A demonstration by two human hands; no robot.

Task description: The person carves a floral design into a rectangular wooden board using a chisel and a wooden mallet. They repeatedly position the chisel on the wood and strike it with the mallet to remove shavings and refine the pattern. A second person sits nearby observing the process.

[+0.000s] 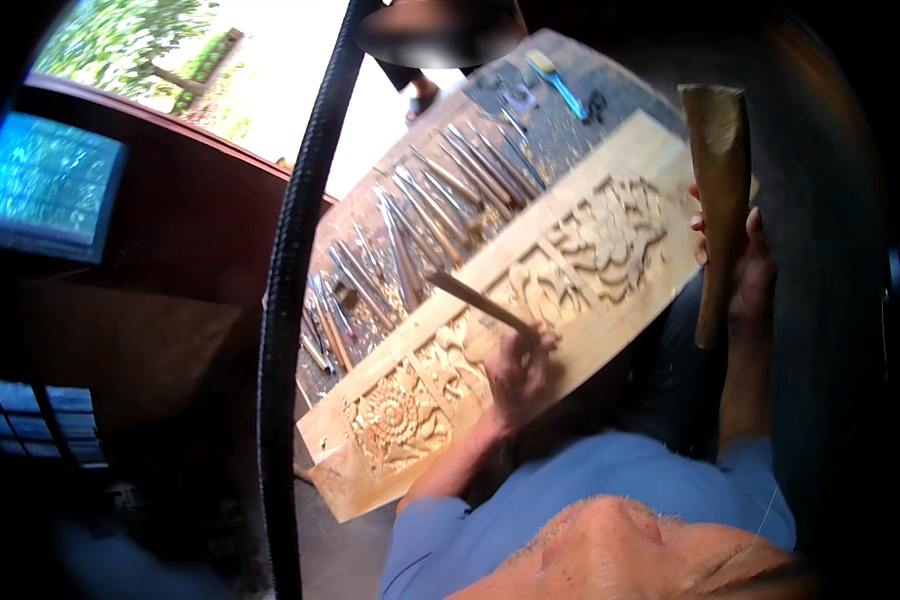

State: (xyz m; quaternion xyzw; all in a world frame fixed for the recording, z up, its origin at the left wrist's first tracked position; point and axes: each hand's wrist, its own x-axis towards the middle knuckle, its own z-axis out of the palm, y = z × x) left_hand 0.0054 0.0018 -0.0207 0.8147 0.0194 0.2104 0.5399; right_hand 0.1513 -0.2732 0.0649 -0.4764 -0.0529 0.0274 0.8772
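A long pale wooden board [587,325] lies slantwise before me, its panels carved in relief with flowers and leaves. Over its middle, my left hand [520,375] is closed round a carving chisel [478,302]. The chisel's brown handle sticks out toward the upper left; its cutting end is hidden by my fingers. On the right, my right hand [755,265] grips a wooden mallet [720,150] with its broad head up, beside the board's far right end and apart from the carving.
Several carving chisels [440,190] lie in a row along the workbench [610,75], among wood chips. A blue-handled brush [560,85] rests at the bench's far end. Another person's leg and foot [422,100] show beyond the bench. A dark cord [300,250] crosses the view at left.
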